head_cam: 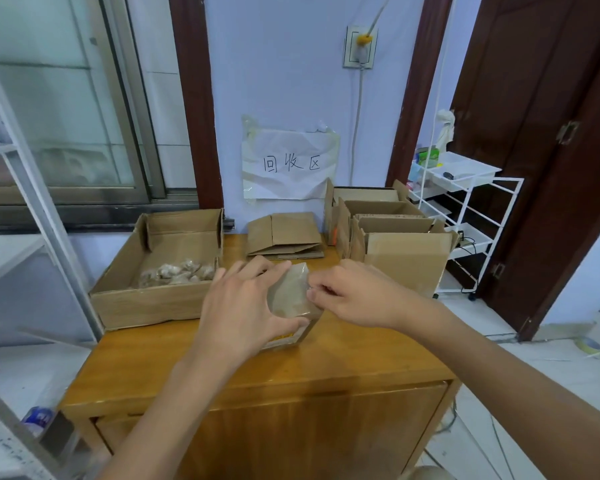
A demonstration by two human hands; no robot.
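Observation:
A small cardboard box (291,299) with clear tape over its top stands in the middle of the wooden table (326,362). My left hand (243,306) grips the box from its left side, thumb across the near edge. My right hand (347,292) pinches the tape at the box's right edge. Much of the box is hidden behind both hands.
A wide open carton (153,299) holding crumpled tape scraps (177,273) sits at the left. Flattened cardboard (284,237) lies at the back, under a paper sign (290,164). Several open boxes (395,244) stand at the right. A white wire rack (465,216) stands beyond the table.

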